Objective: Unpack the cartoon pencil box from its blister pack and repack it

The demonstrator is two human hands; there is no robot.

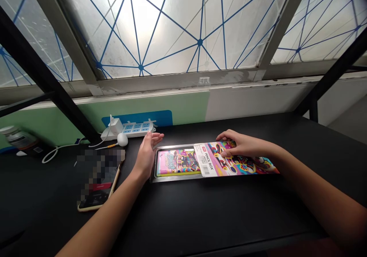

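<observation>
A pink patterned pencil box (179, 162) lies in a clear plastic tray (176, 178) on the black table. The tray's right part is covered by a colourful printed cardboard sleeve (212, 160) with a white "PENCIL BOX" label. My right hand (239, 145) grips this sleeve, thumb on its top face and fingers at the far edge. At the tray's left end is my left hand (146, 154), its fingers stretched out and its palm side against or very close to the tray's edge. How much of the pencil box lies under the sleeve is hidden.
Left of my left arm lies a phone (100, 180) with a pale edge, partly pixelated. A white power strip (137, 128) with plugs and cables stands by the wall. A bottle (21, 138) is at far left. Black slanted frame bars (57, 85) flank the table (206, 215).
</observation>
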